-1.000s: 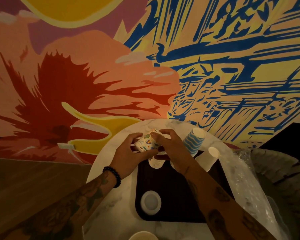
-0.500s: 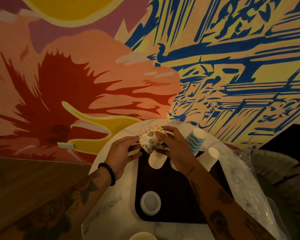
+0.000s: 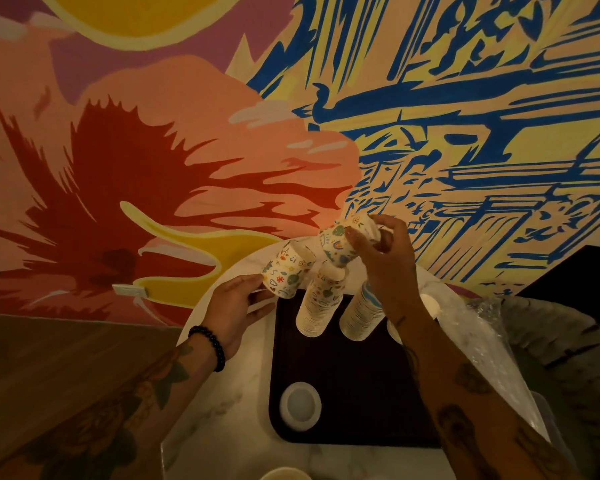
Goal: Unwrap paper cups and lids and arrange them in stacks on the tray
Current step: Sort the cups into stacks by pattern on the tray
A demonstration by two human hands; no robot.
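A dark tray (image 3: 343,393) lies on a round marble table (image 3: 222,427). On its far end stand an upside-down stack of patterned cups (image 3: 321,306) and a blue-striped stack (image 3: 361,313). My right hand (image 3: 385,268) grips a short nest of patterned cups (image 3: 340,242), tilted, above those stacks. My left hand (image 3: 232,306) pinches the rim of one separate patterned cup (image 3: 286,271) at the tray's far left corner. A white stack of lids (image 3: 300,405) sits on the tray's near left part.
Crumpled clear plastic wrap (image 3: 482,341) lies along the table's right side, over a wicker chair (image 3: 568,341). A white cup stack (image 3: 430,303) peeks out behind my right wrist. A cup rim (image 3: 281,474) shows at the bottom edge. A painted wall (image 3: 291,133) stands close behind.
My hands have come apart. The right hand rose up and to the right with the nested cups, while the left hand keeps one cup pulled off them, lower and to the left.
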